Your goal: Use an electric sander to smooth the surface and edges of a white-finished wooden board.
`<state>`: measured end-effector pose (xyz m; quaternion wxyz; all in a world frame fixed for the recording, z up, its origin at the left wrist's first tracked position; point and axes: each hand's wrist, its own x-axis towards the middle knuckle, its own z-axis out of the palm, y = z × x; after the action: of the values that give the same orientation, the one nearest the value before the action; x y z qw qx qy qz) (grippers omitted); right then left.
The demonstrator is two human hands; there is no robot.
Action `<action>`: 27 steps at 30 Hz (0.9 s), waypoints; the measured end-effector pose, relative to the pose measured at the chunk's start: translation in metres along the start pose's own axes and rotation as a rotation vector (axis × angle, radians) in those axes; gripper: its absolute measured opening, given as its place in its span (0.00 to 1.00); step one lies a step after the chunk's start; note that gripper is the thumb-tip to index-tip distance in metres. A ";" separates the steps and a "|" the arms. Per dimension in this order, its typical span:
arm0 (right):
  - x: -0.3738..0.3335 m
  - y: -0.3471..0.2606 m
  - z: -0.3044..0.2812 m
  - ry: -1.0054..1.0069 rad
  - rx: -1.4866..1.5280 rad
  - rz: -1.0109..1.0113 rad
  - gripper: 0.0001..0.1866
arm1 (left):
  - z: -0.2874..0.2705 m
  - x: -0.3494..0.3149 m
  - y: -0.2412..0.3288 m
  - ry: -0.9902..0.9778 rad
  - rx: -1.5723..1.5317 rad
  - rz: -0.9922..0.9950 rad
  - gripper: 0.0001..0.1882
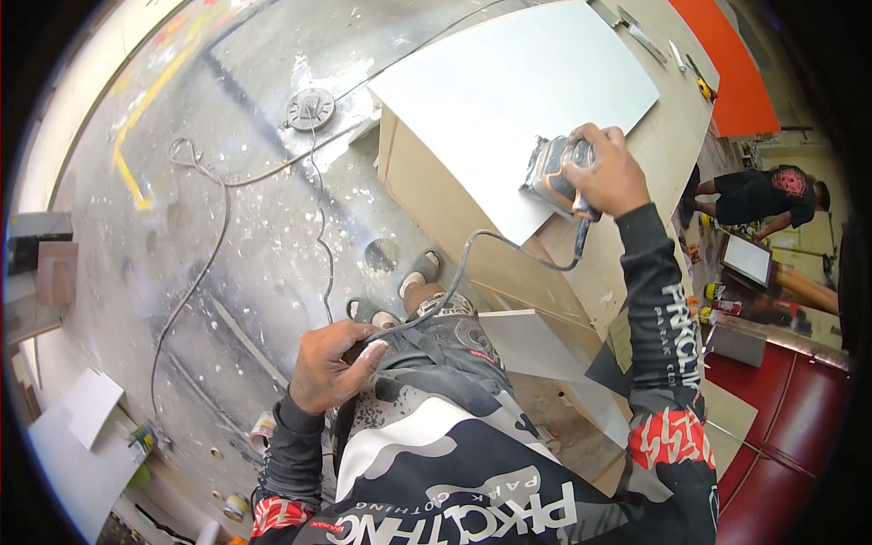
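Note:
My right hand [610, 170] grips a dark electric sander [556, 173] by its body. The sander rests near the front right edge of a white panel [509, 91], which lies on a wooden workbench [436, 182]. From the tool's rear a grey power cord [472, 250] loops down across my front to my left hand [334, 365]. That hand is closed on the cord, its thumb and fingers pressed together in front of my body. The sander's underside is hidden against the panel.
A round cable reel [311, 110] stands on the paint-spotted floor with cords trailing from it. Several hand tools, including a yellow-handled knife [704, 86], lie beyond the panel. An orange sheet [736, 82] and a red padded seat [772, 409] are at right. Another person [763, 195] works farther off.

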<state>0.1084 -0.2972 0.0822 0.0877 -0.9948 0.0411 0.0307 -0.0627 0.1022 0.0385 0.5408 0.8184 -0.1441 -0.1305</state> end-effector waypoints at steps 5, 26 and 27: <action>0.044 0.017 -0.001 -0.019 -0.043 0.054 0.26 | 0.014 0.015 0.010 -0.047 -0.056 -0.156 0.17; 0.139 -0.012 -0.075 0.017 0.031 0.247 0.30 | 0.048 0.090 -0.012 0.041 -0.788 -0.604 0.42; 0.135 -0.003 -0.076 0.041 0.050 0.278 0.31 | 0.050 0.093 -0.013 0.044 -0.766 -0.627 0.43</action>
<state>0.2466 -0.3185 0.1481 0.1065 -0.9774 0.1813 0.0211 0.0060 0.0293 0.0023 0.7404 0.5672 0.1786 -0.3133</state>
